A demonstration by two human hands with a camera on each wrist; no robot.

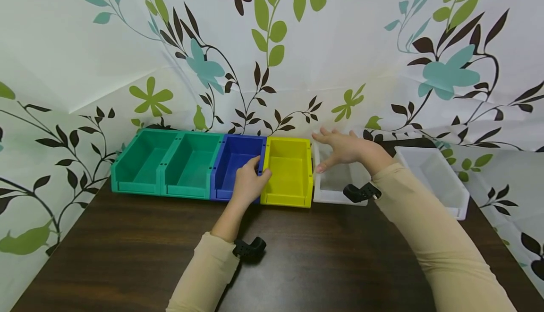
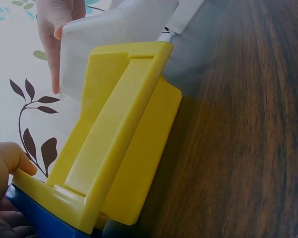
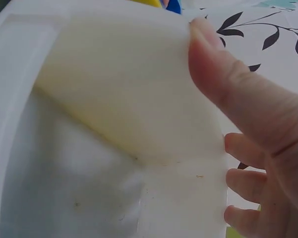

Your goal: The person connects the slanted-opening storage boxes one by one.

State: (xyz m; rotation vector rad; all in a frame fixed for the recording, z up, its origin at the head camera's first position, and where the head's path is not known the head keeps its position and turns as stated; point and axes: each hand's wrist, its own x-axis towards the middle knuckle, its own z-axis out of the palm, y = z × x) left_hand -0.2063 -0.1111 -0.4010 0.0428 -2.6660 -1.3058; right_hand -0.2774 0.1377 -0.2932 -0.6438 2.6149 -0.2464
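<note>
My left hand (image 1: 248, 182) pinches the adjoining walls of the blue bin (image 1: 225, 187) and the yellow bin (image 1: 289, 177). In the left wrist view, the thumb lies at the rim of the yellow bin (image 2: 114, 119), while fingers reach down beside the blue bin (image 2: 44, 215). My right hand (image 1: 344, 149) is spread over a white plastic bin (image 1: 335, 196) right of the yellow one. Seen from the right wrist, its thumb (image 3: 206, 59) rests at the corner of the white bin (image 3: 124, 64), and its fingertips (image 3: 233, 144) lie at the rim.
Two joined green bins, a left one (image 1: 136, 187) and a right one (image 1: 187, 190), continue the row on the left. Another white bin (image 1: 425, 165) stands angled at the far right. Patterned fabric (image 1: 297, 76) rises behind the dark wooden table (image 1: 323, 255).
</note>
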